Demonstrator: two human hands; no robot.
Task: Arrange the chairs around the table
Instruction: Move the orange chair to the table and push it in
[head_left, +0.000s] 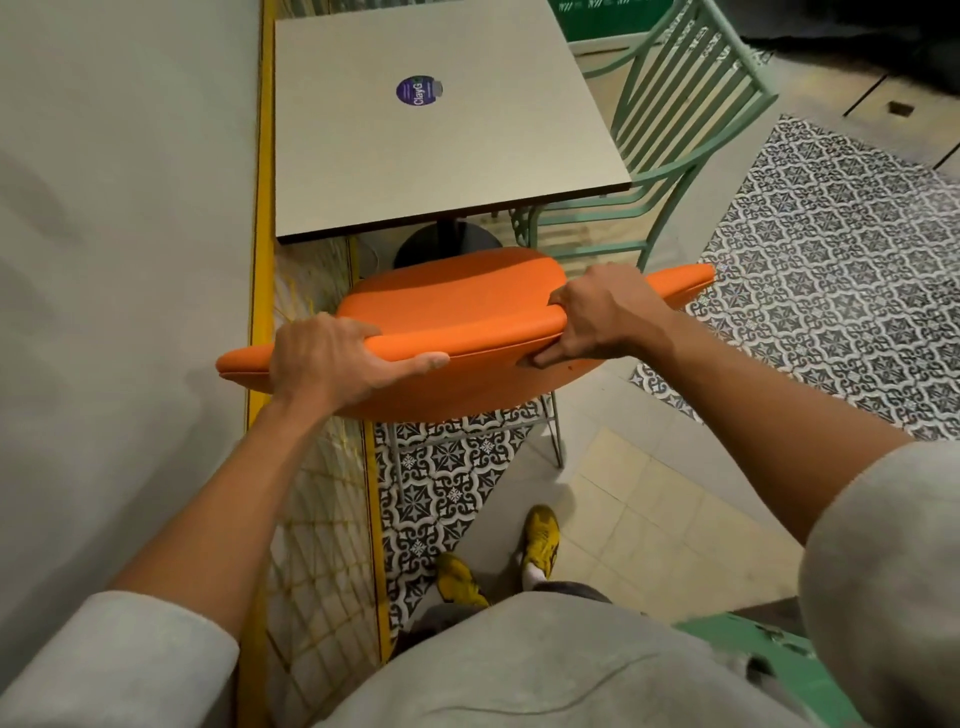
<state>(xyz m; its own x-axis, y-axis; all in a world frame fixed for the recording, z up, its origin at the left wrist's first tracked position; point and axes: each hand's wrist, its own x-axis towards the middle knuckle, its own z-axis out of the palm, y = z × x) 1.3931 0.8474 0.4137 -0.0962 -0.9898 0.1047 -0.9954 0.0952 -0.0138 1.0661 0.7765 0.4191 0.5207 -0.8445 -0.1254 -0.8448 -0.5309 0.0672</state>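
An orange padded chair (457, 306) stands just in front of me, its seat facing the near edge of a square beige table (431, 150). My left hand (337, 361) grips the left part of the chair's curved backrest, thumb along its outer face. My right hand (602, 312) grips the backrest's right part, fingers wrapped under the rim. The seat's front edge sits close to the table's black pedestal base (447, 241). A mint-green metal chair (670, 119) with a slatted back stands at the table's right side, its seat mostly under the tabletop.
A pale wall (119, 234) with a yellow-framed mesh panel (322, 519) runs close along the left. Patterned black-and-white tiles (831, 280) cover the floor to the right. My feet in yellow shoes (540, 540) stand behind the chair. A green object (753, 649) lies at lower right.
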